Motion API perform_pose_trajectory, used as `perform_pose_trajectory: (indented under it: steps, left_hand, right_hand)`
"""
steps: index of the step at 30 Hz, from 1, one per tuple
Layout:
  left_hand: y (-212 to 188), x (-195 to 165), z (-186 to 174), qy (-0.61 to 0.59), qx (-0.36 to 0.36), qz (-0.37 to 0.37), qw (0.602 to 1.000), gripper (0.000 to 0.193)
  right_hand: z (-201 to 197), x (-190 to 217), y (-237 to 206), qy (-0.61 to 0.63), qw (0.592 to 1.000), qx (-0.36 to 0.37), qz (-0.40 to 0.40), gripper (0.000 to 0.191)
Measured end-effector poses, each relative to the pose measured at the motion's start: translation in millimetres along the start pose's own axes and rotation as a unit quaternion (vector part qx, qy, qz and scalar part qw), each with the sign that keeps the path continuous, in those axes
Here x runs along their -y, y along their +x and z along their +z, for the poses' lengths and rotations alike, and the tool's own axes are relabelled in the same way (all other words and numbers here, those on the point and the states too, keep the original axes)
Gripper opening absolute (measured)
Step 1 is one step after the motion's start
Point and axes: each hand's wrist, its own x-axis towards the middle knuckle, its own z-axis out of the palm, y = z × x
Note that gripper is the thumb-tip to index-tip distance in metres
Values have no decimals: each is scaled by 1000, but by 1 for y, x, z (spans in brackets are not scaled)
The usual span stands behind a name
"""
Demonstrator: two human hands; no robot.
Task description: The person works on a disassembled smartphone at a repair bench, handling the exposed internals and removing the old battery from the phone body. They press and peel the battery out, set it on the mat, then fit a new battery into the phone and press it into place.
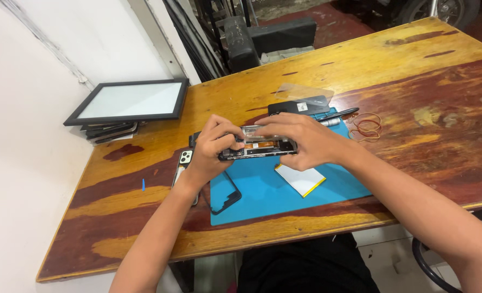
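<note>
A: What do the hands hold?
B: An opened phone body point(258, 145), its inner parts showing, held just above the blue mat point(262, 190). The left hand point(213, 149) grips its left end, fingers curled tight; the right hand point(300, 140) closes over its right end.
A: And on the mat?
B: A white flat battery point(300, 179) lies at its right part, under the right wrist. A black phone frame point(225, 193) lies at its left part.
A: Beyond the mat?
B: Left of it, a phone back with a camera block point(185, 158) lies under the left wrist. Behind it lie a black slab point(298, 106), a clear sheet point(303, 91) and a pen-like tool point(338, 114); to its right, rubber bands point(365, 127). Far left of it, a framed screen panel point(130, 101) rests on a stack.
</note>
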Motion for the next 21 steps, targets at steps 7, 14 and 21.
perform_pose_trajectory:
  steps: [7, 14, 21]
  left_hand:
    - [-2, 4, 3, -14, -5, -22, 1000, 29]
    - [2, 0, 0, -5, -10, -26, 1000, 33]
    - [1, 0, -1, 31, -1, 5, 1000, 39]
  right_hand:
    - [4, -8, -5, -27, 1000, 15, -3, 61]
    - [4, -9, -5, -39, 999, 15, -30, 65]
    - [1, -5, -4, -6, 1000, 5, -17, 67]
